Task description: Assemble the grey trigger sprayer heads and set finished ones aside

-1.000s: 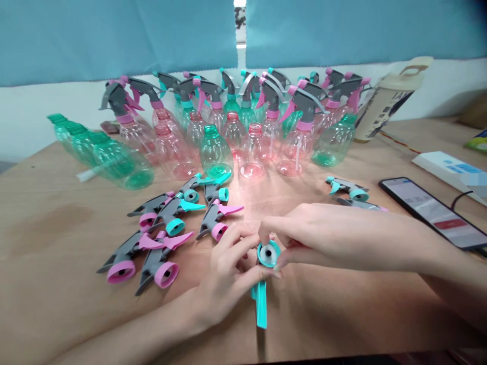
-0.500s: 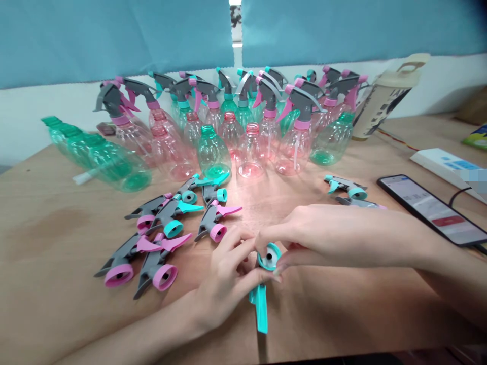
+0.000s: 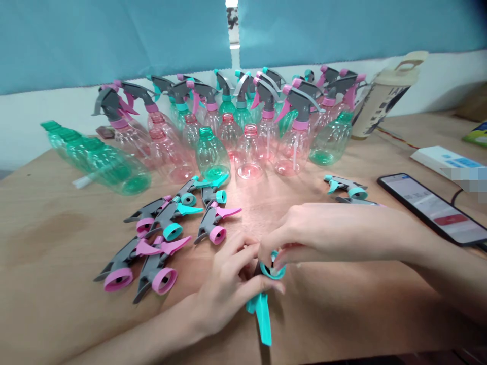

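My left hand (image 3: 232,279) is closed around a spray trigger head with a turquoise trigger (image 3: 264,319), its turquoise collar (image 3: 279,274) facing up. The thumb lies along the near side of the collar, and the grey body is mostly covered by the fingers. My right hand (image 3: 300,235) reaches over from the right with its fingertips pinched together at the collar's opening. Something small and whitish shows at those fingertips, too hidden to name. To the left lie several loose spray heads, among them a pink-collared one (image 3: 217,234) and a turquoise-collared one (image 3: 173,231).
Several pink and green bottles stand at the back, some open like the green bottle (image 3: 213,157), others topped with spray heads. Green bottles (image 3: 114,167) lie at left. On the right are two more spray heads (image 3: 344,187), a phone (image 3: 426,208) and a tumbler (image 3: 384,101).
My right fingertips have moved from the collar's rim down into its opening. The spray head has tilted and shifted slightly toward me in my left hand.
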